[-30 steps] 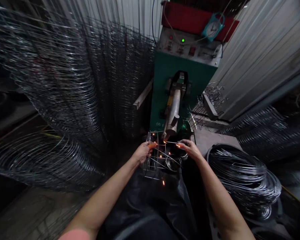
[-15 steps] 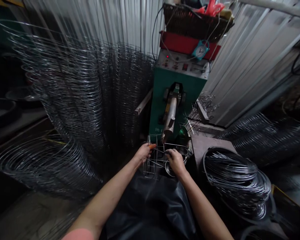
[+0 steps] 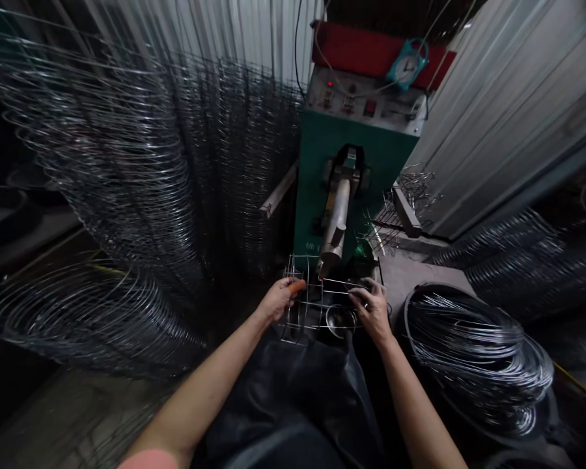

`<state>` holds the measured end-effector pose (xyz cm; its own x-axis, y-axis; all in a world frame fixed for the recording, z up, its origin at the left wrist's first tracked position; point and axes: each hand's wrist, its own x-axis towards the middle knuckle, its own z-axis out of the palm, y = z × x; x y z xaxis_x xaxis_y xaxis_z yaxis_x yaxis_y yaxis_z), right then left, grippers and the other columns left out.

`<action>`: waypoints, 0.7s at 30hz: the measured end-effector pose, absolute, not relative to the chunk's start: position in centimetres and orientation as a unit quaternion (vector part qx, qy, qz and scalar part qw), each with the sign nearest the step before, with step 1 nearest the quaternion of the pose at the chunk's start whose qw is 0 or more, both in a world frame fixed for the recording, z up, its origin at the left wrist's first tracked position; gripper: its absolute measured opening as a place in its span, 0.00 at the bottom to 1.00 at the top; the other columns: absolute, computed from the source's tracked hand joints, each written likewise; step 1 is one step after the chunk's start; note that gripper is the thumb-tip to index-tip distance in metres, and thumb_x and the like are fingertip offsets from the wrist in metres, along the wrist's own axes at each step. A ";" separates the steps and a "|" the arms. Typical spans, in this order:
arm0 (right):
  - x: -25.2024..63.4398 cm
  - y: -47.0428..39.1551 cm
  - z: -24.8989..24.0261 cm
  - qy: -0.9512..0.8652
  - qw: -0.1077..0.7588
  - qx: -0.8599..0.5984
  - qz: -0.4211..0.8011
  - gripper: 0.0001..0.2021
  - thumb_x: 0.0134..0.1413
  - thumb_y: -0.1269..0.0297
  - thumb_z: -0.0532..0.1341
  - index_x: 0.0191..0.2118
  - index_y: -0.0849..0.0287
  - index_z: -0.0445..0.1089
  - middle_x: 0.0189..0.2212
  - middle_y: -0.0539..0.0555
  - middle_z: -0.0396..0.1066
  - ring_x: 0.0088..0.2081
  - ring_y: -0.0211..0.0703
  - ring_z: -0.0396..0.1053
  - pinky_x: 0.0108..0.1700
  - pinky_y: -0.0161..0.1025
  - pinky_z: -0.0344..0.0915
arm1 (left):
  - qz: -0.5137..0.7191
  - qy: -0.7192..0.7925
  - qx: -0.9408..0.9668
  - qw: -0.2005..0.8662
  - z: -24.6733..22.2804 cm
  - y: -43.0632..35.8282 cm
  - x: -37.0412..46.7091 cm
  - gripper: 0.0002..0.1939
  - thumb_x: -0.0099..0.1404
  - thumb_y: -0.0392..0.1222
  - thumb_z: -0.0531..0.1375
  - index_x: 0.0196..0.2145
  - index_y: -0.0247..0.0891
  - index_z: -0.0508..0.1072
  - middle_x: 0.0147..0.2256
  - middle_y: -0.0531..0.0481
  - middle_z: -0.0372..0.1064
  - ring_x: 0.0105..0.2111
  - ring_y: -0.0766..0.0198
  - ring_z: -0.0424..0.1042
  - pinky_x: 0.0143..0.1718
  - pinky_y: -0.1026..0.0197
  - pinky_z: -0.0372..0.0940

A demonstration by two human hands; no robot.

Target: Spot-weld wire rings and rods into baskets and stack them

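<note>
Frame [image 3: 306, 303] is held below the machine [image 3: 311, 185] arm [image 3: 338, 218] | left hand [image 3: 277, 301]: fingers are closed on the frame, orange piece [image 3: 297, 286] seen at their tips (gripped or worn, it cannot be told) | right hand [image 3: 371, 307]: fingers are curled at wire [image 3: 336, 291], grip unclear
</note>
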<state>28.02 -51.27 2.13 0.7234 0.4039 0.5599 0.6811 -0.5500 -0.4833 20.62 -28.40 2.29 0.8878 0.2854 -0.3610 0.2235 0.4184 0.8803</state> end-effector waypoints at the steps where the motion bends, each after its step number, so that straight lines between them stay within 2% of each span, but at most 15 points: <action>1: 28.4 -51.3 1.8 -0.318 0.352 -0.858 -0.197 0.11 0.56 0.56 0.57 0.33 0.53 0.74 0.45 0.57 0.62 0.49 0.53 0.56 0.50 0.51 0.58 | 0.025 0.240 0.536 0.809 2.3 -28.5 20.7 0.20 0.38 0.50 0.69 0.25 0.35 0.68 0.26 0.52 0.66 0.21 0.74 0.56 0.18 0.71 0.44; 5: 29.1 -50.8 0.6 -0.330 0.348 -0.855 -0.194 0.10 0.57 0.57 0.56 0.33 0.53 0.73 0.49 0.55 0.63 0.50 0.53 0.54 0.52 0.54 0.54 | 0.027 0.244 0.527 0.814 2.4 -28.8 20.9 0.20 0.39 0.49 0.68 0.24 0.36 0.67 0.26 0.52 0.67 0.21 0.73 0.55 0.18 0.70 0.44; 14: 30.0 -50.5 1.1 -0.358 0.349 -0.849 -0.168 0.09 0.57 0.59 0.55 0.33 0.53 0.71 0.45 0.53 0.68 0.47 0.51 0.57 0.50 0.51 0.54 | 0.015 0.270 0.524 0.808 2.8 -28.4 21.5 0.18 0.39 0.46 0.69 0.26 0.35 0.69 0.28 0.50 0.68 0.23 0.72 0.58 0.18 0.70 0.46; 21: 30.3 -49.9 1.3 -0.352 0.352 -0.855 -0.148 0.08 0.56 0.60 0.56 0.33 0.52 0.72 0.46 0.52 0.68 0.48 0.52 0.57 0.52 0.51 0.53 | 0.027 0.249 0.522 0.815 2.9 -27.9 21.9 0.17 0.41 0.45 0.68 0.26 0.34 0.68 0.27 0.50 0.67 0.20 0.75 0.53 0.16 0.71 0.43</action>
<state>30.32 -49.88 1.27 0.7088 0.4976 0.5001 0.7054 -0.5047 -0.4977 21.86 -27.87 2.88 0.8745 0.3043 -0.3778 0.2163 0.4526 0.8651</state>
